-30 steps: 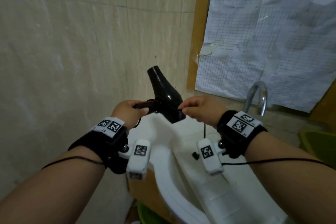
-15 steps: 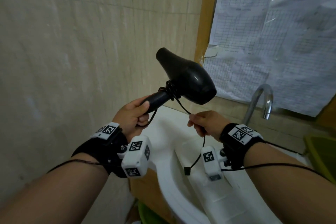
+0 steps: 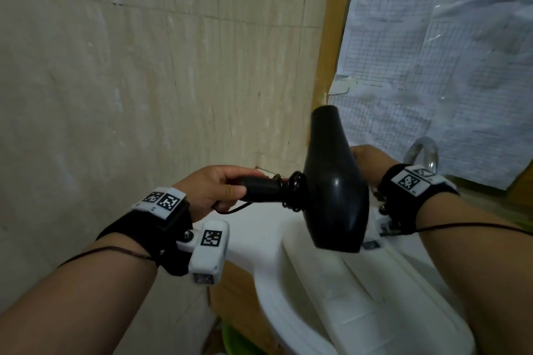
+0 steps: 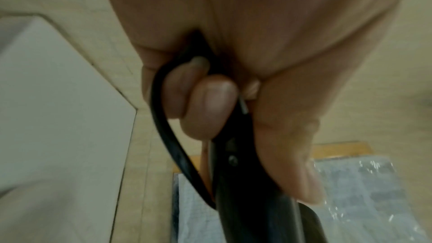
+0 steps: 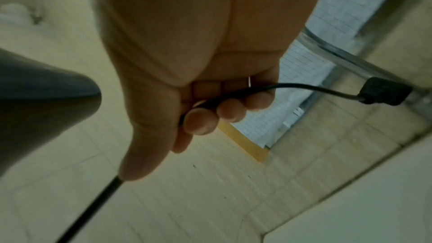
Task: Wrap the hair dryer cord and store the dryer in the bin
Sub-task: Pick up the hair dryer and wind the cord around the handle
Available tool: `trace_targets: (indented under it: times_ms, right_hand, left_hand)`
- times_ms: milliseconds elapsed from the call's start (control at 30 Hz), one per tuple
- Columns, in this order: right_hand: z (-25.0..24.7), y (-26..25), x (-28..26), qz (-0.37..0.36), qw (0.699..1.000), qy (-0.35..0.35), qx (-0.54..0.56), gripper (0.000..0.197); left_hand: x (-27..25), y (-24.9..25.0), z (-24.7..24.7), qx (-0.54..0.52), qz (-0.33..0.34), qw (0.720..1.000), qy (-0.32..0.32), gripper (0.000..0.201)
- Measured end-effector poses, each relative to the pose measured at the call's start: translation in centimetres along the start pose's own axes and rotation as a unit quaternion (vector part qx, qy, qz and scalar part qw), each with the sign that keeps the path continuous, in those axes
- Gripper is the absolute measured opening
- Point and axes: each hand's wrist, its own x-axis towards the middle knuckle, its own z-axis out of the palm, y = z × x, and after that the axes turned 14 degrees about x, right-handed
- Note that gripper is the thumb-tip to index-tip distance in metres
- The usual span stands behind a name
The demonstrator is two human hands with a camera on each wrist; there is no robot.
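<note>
A black hair dryer hangs in the air over the white sink, nozzle up and away. My left hand grips its handle and pins a loop of cord against it. Several turns of black cord sit wound where handle meets body. My right hand is behind the dryer body, half hidden in the head view. In the right wrist view its fingers curl round the cord, and the plug sticks out to the right.
A tiled wall is close on the left. A paper-covered window and a chrome faucet stand behind the sink. Something green shows low under the sink edge.
The dryer has swung so that its body stands upright. My right hand has carried the cord from below the dryer up behind it. The dangling plug is now near that hand.
</note>
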Motion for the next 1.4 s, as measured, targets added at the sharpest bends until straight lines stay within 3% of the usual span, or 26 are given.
trace_targets:
  times_ms: [67,167,300,400,533,633,700,800,900,1167,1400]
  right_hand:
    - [-0.9,-0.6,0.1,0.002,0.999,0.002,-0.034,0.026]
    - [-1.7,-0.6,0.4,0.004,0.997,-0.02,-0.069,0.016]
    - [-2.5,-0.9,0.1,-0.008,0.995,-0.043,-0.087,0.012]
    - [-2.8,-1.7,0.0,-0.034,0.995,-0.012,-0.09,0.006]
    - [-2.5,-2.6,-0.5,-0.057,0.996,0.021,-0.061,0.015]
    - [-1.5,-2.8,-0.8,-0.069,0.997,0.022,-0.004,0.018]
    - [-1.1,-3.0,-1.2,-0.069,0.997,0.011,0.045,0.009]
    - [-0.5,-3.4,-1.6,-0.074,0.995,-0.031,0.054,0.004]
    - [0.3,-3.4,-1.9,-0.073,0.993,-0.06,0.065,0.006]
    - [2.9,-1.1,-1.9,-0.001,0.969,-0.128,0.21,0.022]
    - [3.4,0.3,-1.6,0.0,0.965,-0.091,0.246,0.017]
  left_hand:
    - [-0.2,0.6,0.0,0.095,-0.02,0.995,0.006,0.041]
    - [-0.1,1.7,0.1,0.227,-0.052,0.972,-0.014,0.051]
    - [0.5,2.7,0.6,0.443,-0.097,0.891,-0.031,0.05]
    - [0.9,2.6,1.0,0.513,-0.118,0.85,-0.004,0.052]
    - [1.3,1.5,1.3,0.517,-0.136,0.844,0.052,0.049]
    - [1.5,0.6,1.3,0.461,-0.136,0.866,0.14,0.039]
    - [1.8,0.0,1.4,0.384,-0.138,0.89,0.204,0.029]
    - [2.2,-0.7,1.5,0.189,-0.156,0.922,0.3,0.029]
    - [2.5,-0.8,1.6,0.02,-0.161,0.923,0.348,0.03]
    - [2.2,-0.4,2.0,-0.192,-0.046,0.919,0.34,0.031]
    - [1.8,-0.5,2.2,-0.28,0.053,0.933,0.218,0.05]
